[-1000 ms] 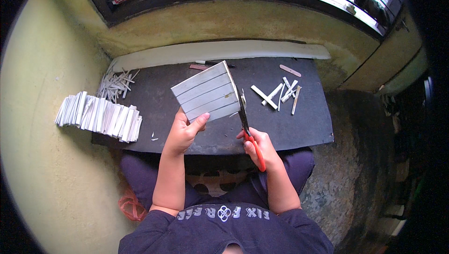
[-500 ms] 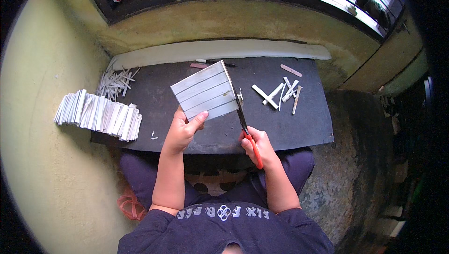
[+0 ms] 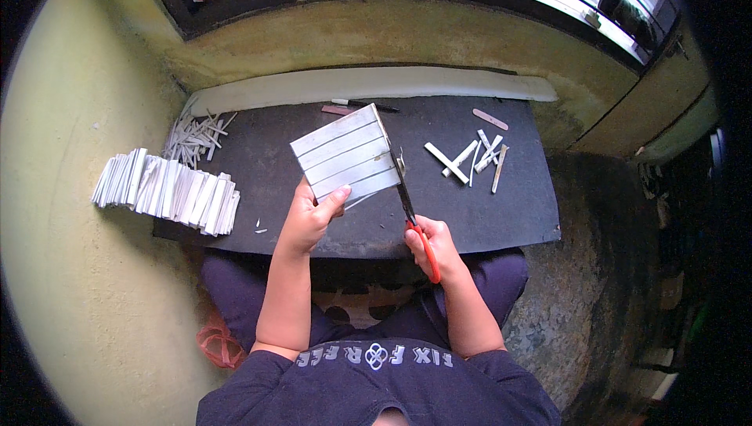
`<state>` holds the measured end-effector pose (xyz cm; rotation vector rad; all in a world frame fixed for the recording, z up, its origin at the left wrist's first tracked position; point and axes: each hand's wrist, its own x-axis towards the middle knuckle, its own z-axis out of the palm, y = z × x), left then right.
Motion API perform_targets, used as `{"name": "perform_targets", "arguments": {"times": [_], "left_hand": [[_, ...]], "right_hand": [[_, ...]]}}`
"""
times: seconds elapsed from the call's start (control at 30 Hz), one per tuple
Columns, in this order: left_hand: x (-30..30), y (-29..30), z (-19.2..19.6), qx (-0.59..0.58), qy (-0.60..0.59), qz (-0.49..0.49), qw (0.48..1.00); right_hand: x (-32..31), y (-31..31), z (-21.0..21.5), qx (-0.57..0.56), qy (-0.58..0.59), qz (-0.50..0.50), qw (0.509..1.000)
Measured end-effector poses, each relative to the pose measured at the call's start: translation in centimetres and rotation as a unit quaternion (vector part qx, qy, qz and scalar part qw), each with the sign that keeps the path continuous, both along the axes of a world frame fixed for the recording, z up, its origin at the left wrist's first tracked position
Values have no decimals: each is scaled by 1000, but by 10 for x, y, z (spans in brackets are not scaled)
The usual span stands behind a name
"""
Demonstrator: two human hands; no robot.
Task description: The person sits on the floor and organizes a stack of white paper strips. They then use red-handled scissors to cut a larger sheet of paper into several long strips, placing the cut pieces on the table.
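Observation:
My left hand (image 3: 309,218) grips the lower left corner of a grey ridged card sheet (image 3: 345,154), held tilted above a black mat (image 3: 501,214). My right hand (image 3: 432,244) is closed around the orange handles of a pair of scissors (image 3: 411,214). The dark blades point up and away from me, lying along the sheet's right edge. A thin strip is partly cut free at that edge.
Several cut white strips (image 3: 470,158) lie on the mat to the right. A fanned row of folded grey sheets (image 3: 168,189) sits at the left, with a heap of thin strips (image 3: 192,134) behind it. A long white board (image 3: 368,83), a pen (image 3: 362,103) and a pink stick (image 3: 490,119) lie at the back.
The scissors have slid back toward me along the sheet's right edge, their tips now lower on it. My left hand keeps the sheet nearly still.

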<state>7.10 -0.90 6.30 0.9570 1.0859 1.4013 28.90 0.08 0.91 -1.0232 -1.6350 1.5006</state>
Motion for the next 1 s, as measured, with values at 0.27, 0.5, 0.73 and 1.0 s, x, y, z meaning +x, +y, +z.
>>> {"name": "perform_targets", "arguments": {"times": [0.27, 0.5, 0.73, 1.0], "left_hand": [[-4, 0, -5, -13, 17, 12, 1000], [-2, 0, -3, -23, -4, 33, 999], [15, 1, -34, 105, -131, -47, 985], [50, 15, -28, 63, -86, 126, 986]], "right_hand": [[-4, -2, -6, -14, 11, -7, 1000], [-8, -4, -4, -41, 17, -15, 999], [-10, -5, -3, 28, -11, -40, 999], [-6, -3, -1, 125, -55, -30, 990]]}}
